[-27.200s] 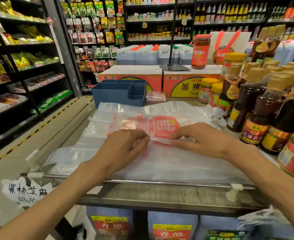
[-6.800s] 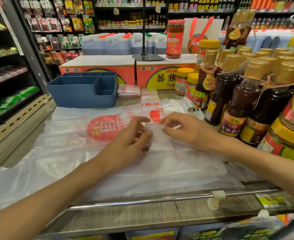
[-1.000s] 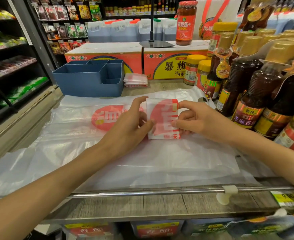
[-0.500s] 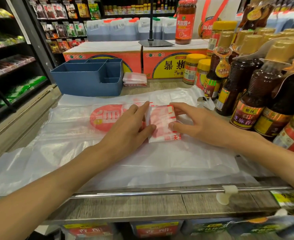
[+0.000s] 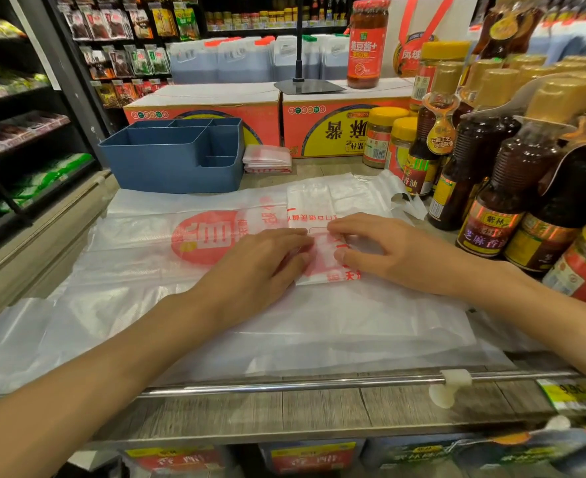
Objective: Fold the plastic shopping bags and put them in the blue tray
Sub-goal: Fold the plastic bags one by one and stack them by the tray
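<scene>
The folded bag (image 5: 322,260) lies flat on the spread bags (image 5: 215,305), its long axis running near to far, pinned between the left hand (image 5: 267,263) and right hand (image 5: 384,253), both pressing it with fairly straight fingers, neither curled round it. The tray (image 5: 167,163) sits far-left, nearer the left hand; its visible compartments look empty. A folded stack (image 5: 267,158) lies just right of it.

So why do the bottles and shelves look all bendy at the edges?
In the head view, the wide-angle lens bows the shelves and the bottles near the edges; the folded bag mid-frame looks straighter; glare streaks the metal rail.
</scene>
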